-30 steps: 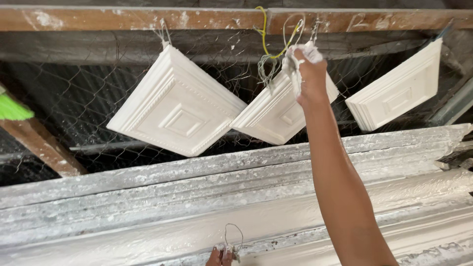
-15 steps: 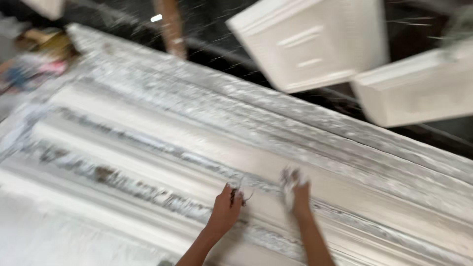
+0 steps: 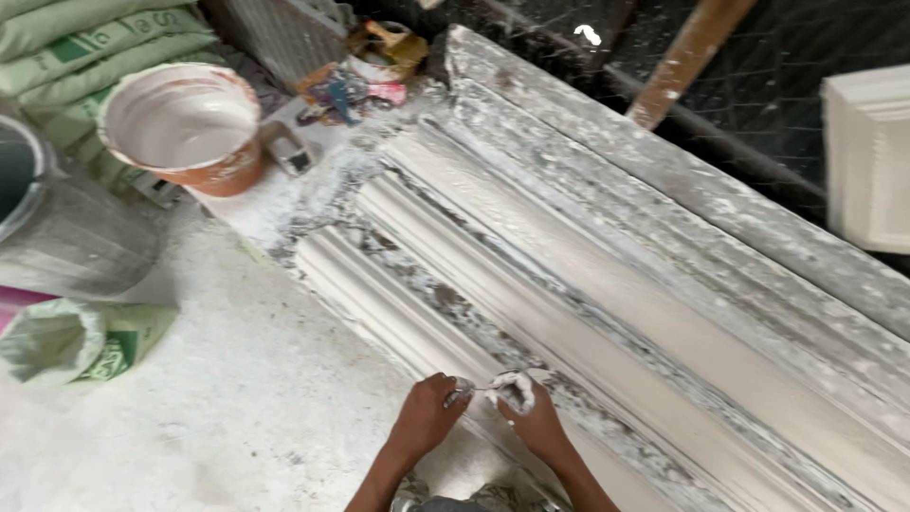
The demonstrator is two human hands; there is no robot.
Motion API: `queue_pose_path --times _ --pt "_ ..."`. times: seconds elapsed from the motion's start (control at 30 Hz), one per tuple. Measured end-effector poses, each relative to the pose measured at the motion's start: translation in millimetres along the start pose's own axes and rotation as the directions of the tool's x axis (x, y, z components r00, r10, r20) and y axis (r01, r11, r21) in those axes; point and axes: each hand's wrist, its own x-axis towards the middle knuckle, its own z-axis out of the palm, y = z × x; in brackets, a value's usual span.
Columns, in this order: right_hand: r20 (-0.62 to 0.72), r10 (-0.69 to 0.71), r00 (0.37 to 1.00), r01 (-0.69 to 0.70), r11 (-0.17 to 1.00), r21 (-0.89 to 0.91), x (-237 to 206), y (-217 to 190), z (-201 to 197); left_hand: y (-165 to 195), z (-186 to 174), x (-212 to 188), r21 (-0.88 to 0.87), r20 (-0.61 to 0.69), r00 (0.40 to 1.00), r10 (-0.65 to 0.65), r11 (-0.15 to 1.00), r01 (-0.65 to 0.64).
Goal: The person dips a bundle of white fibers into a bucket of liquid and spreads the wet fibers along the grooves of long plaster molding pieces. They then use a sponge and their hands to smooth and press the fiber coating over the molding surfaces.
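Note:
My left hand (image 3: 427, 417) and my right hand (image 3: 534, 422) meet low in the view, over the near edge of a long white plaster cornice mould (image 3: 607, 313). Both pinch a thin piece of wire (image 3: 479, 387) between them. My right hand's fingers are caked with white plaster. The mould runs from upper left to lower right, ridged and crusted with dried plaster.
An orange bowl (image 3: 180, 128) of white plaster stands at upper left beside a grey metal bucket (image 3: 57, 228). Green sacks (image 3: 85, 38) lie behind; another open sack (image 3: 66, 341) at left. A white plaster tile (image 3: 867, 156) hangs at right by a wooden post (image 3: 687, 57).
My right hand came down from the hanging tiles' wires to join my left hand at the mould. The view swung down and leftward, bringing the bowl, bucket and sacks into sight.

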Motion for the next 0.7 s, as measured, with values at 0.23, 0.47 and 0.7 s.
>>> queue_pose_path --times 0.23,0.47,0.7 --pt "-0.056 -0.074 0.996 0.062 0.98 -0.19 51.4 -36.5 108.7 -29.5 -113.1 16.9 -0.336 0.042 0.93 -0.365 0.871 0.357" --pt "-0.011 -0.123 0.992 0.12 0.982 -0.149 120.7 -59.2 103.3 -45.6 -106.9 83.0 -0.614 0.037 0.963 -0.266 0.755 0.232" --pt "0.25 -0.179 0.952 0.286 0.816 -0.502 220.8 -141.0 86.5 -44.3 -135.6 188.7 -0.289 -0.208 0.97 -0.129 0.955 0.065"
